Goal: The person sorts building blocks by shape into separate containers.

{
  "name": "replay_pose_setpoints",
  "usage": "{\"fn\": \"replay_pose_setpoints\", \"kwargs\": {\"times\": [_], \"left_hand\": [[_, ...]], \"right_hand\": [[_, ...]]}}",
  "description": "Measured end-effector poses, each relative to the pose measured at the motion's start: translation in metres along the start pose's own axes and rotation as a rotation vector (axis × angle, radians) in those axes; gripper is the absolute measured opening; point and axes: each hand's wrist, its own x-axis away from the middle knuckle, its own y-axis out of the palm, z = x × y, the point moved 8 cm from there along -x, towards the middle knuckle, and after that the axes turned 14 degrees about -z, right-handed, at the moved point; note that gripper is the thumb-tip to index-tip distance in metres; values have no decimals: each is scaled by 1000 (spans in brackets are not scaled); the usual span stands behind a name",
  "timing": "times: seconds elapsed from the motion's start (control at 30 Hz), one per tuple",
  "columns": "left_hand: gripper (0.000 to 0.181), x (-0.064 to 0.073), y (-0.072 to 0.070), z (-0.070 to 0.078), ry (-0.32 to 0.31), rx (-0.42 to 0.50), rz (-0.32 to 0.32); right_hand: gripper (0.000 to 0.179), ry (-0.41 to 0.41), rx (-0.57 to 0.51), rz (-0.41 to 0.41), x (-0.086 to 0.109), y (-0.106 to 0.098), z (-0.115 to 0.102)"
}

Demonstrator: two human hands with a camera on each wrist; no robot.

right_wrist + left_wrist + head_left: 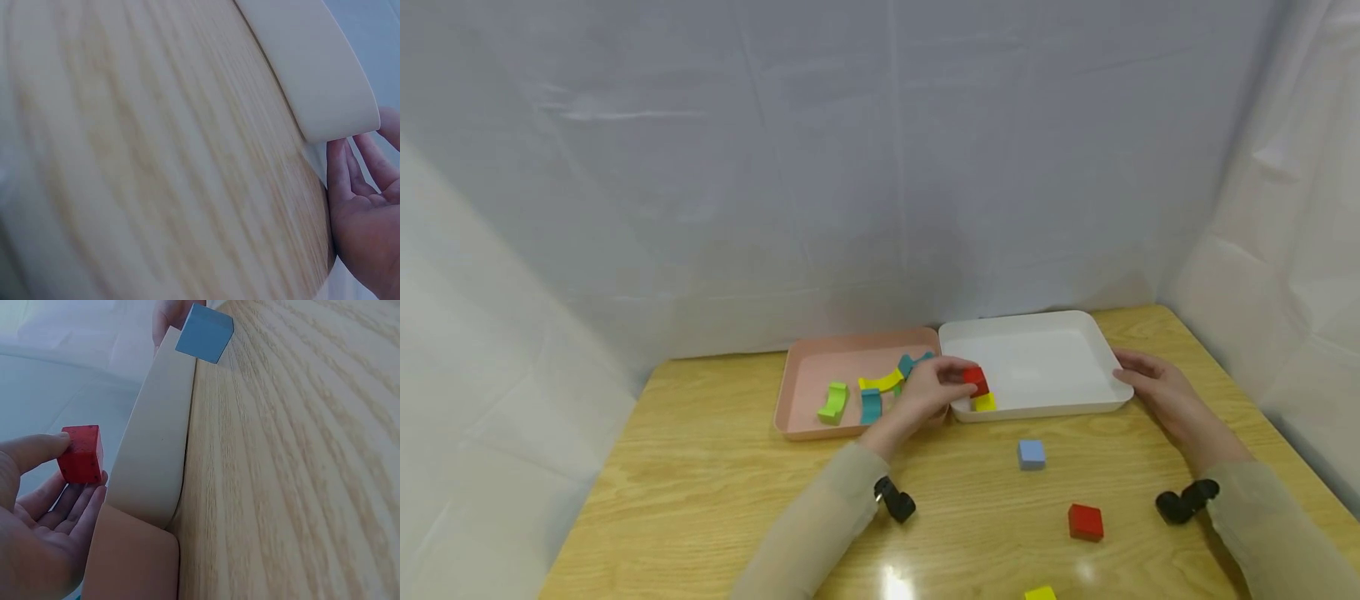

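In the head view my left hand (931, 387) pinches a red block (976, 381) over the left end of the white tray (1033, 412). The left wrist view has this red block (81, 454) between thumb and fingers. A yellow block (984, 402) shows just below it, partly covered. My right hand (1172, 404) holds the white tray at its right end, thumb at the rim. From the right wrist, the other fingers (338, 169) meet the tray's outer wall. Beside the left hand, the pink tray (790, 392) contains curved green, yellow and teal blocks, some hidden by that hand.
On the wooden table (700, 492), a light blue block (1032, 455) lies in front of the white tray. Nearer stand a red block (1086, 522) and, cut by the lower frame edge, a yellow block (1041, 593). Pale sheeting (850, 167) encloses the back and sides.
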Motion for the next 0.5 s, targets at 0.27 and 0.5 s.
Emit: {"fn": "replay_pose_setpoints", "kwargs": {"times": [0.27, 0.5], "left_hand": [[34, -13, 7, 2, 24, -19, -12], [34, -20, 5, 1, 4, -20, 10]], "right_hand": [[30, 11, -15, 3, 0, 1, 2], [31, 10, -12, 9, -1, 0, 2]]}}
